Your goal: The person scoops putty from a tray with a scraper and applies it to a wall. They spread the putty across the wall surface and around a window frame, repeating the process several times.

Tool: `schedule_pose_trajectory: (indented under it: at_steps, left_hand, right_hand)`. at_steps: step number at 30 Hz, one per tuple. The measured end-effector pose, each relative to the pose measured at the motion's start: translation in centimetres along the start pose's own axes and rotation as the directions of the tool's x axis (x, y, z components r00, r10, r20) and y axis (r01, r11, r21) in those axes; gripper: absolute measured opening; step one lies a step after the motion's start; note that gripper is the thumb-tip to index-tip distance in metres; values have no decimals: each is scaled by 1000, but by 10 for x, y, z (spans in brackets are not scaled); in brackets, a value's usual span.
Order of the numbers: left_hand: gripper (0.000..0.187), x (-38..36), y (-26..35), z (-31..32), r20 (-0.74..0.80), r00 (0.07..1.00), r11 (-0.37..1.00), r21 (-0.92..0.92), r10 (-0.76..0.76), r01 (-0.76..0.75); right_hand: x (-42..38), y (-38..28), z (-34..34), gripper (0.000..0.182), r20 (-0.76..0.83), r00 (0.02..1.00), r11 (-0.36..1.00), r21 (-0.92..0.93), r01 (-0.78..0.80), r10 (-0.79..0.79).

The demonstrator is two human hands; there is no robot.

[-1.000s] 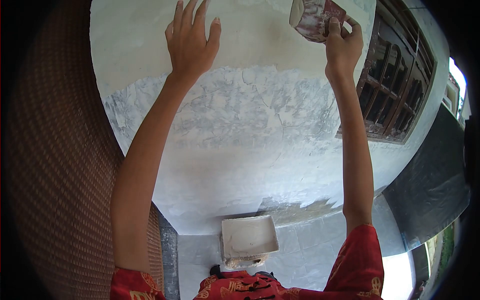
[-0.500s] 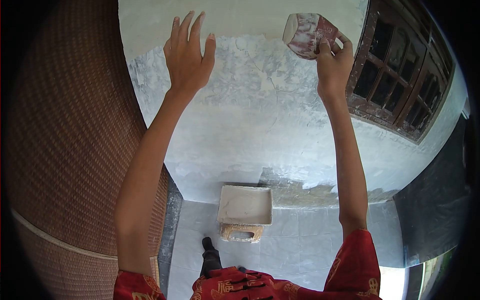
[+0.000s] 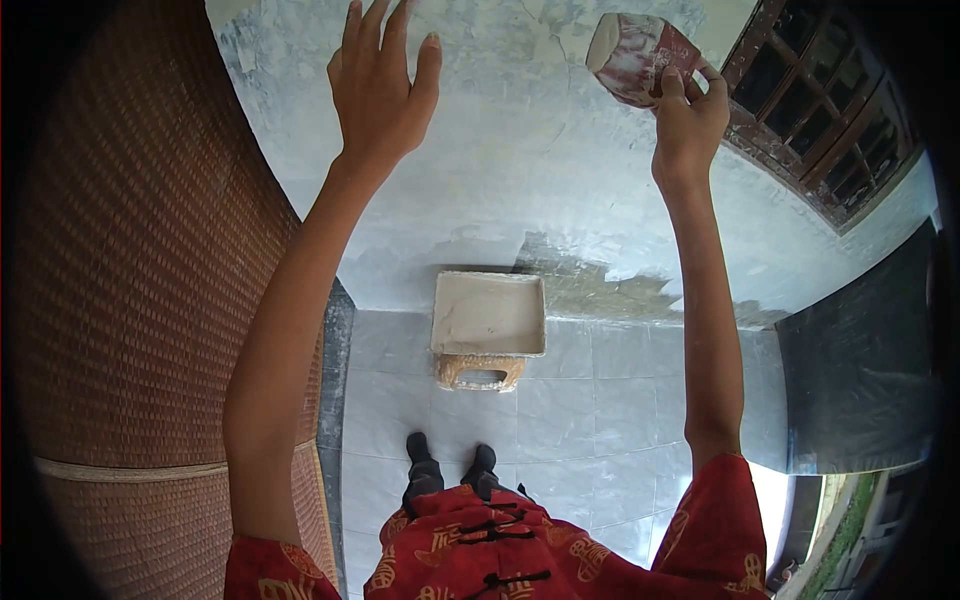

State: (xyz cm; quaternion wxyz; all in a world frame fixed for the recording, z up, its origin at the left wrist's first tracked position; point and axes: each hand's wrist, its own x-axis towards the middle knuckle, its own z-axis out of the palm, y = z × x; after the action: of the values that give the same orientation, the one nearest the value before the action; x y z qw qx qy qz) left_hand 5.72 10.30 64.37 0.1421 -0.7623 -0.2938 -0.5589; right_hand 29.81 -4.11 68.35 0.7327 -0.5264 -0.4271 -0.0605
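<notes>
My right hand (image 3: 692, 125) grips a dark red putty scraper (image 3: 640, 62) between thumb and fingers, at the upper right. White smears cover much of its face, and pale putty coats its left edge. My left hand (image 3: 380, 95) is raised at the upper left with fingers spread and nothing in it; its fingertips reach the top of the view. Behind both hands is a patchy grey-white wall (image 3: 520, 170). Below and between my arms, a shallow rectangular tray (image 3: 490, 310) of pale putty rests on a putty-stained stool (image 3: 480, 373).
A brown woven screen (image 3: 150, 300) curves along the left side. At the right, a wooden window (image 3: 815, 110) is set in the wall, with a dark sheet (image 3: 860, 350) below it. Grey floor tiles (image 3: 560, 430) lie around my feet (image 3: 450, 455).
The view has tilted down, so the tray and stool appear higher and both feet show. The right hand, still holding the scraper, sits slightly farther right and higher in view; the left stays spread.
</notes>
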Motion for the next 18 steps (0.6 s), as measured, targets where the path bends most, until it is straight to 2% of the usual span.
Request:
schedule_pose_trajectory:
  at_steps: [3, 6, 9, 15, 18]
  left_hand:
    - [57, -34, -19, 10, 76, 996, 995, -83, -51, 57]
    - [51, -76, -33, 29, 65, 998, 992, -124, -24, 32]
    - [51, -126, -37, 45, 147, 985, 982, -150, -95, 117]
    - [51, -240, -38, 80, 357, 911, 947, -163, -206, 278]
    - [53, -302, -41, 94, 466, 838, 911, -142, -282, 386]
  right_hand:
    - [-26, 24, 8, 38, -20, 999, 999, -22, -33, 32]
    - [-61, 45, 14, 37, -41, 992, 989, -88, -121, 118]
    - [-98, 74, 12, 36, -42, 983, 969, -163, -185, 180]
    - [-176, 144, 3, 35, -10, 922, 890, -259, -375, 386]
    - [-216, 189, 0, 34, 5, 866, 806, -368, -463, 499]
